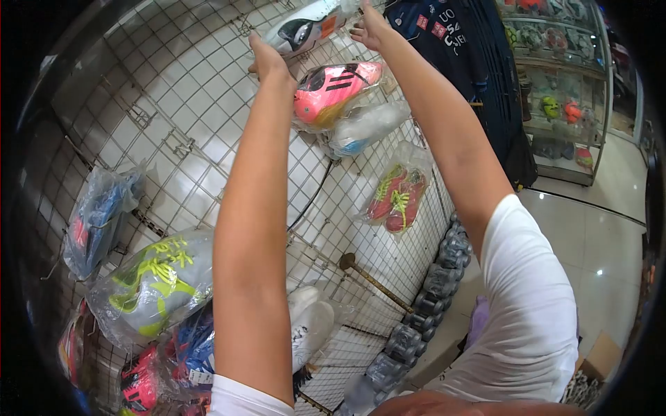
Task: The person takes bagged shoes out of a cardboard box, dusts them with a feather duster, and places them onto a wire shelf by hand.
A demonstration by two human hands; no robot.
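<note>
At the top of the view, a white sports shoe (305,33) with black and orange marks is held up in clear plastic in front of the wire grid. My left hand (269,61) grips its left end, with some fingers hidden behind it. My right hand (373,29) is at the other end, its thumb and fingers around the plastic. Just below hangs a pink bagged shoe (338,87) with black stripes. Beneath that is a whitish bagged shoe (371,128), and lower still a bagged pair of red shoes (399,195) with yellow laces.
Wire grid (180,125) covers the wall. A grey and yellow-green bagged shoe (159,277) and a blue bagged shoe (104,215) hang at left. Dark clothes (479,90) hang at right, before a glass cabinet (555,83). Dumbbells (406,343) line the grid's foot. A rod (378,284) sticks out.
</note>
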